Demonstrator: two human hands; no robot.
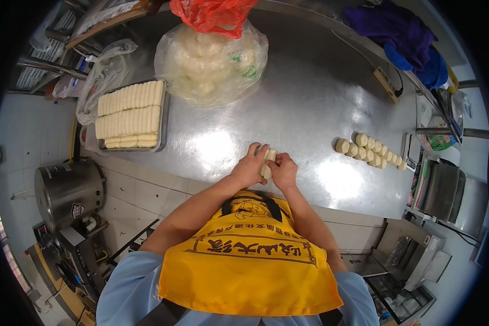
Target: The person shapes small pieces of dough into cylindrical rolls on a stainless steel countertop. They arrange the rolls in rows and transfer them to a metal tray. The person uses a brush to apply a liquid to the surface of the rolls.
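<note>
Near the front edge of the steel worktop (293,118), my left hand (249,165) and my right hand (283,169) hold short dough rolls (268,164) lying side by side between them. My left fingers lie along their left side; my right thumb and fingers press from the right. To the left stands a metal tray (163,140) packed with rows of dough strips (128,116). Small round dough pieces (360,153) sit in rows on the right of the worktop. A large clear plastic bag (212,65) of pale dough lies at the back.
A red plastic bag (214,14) rests over the clear one. Crumpled plastic (106,77) lies beside the tray. A power strip (387,84) and a scale (410,150) are at the right edge. A round steel appliance (71,195) stands on the left, below the worktop.
</note>
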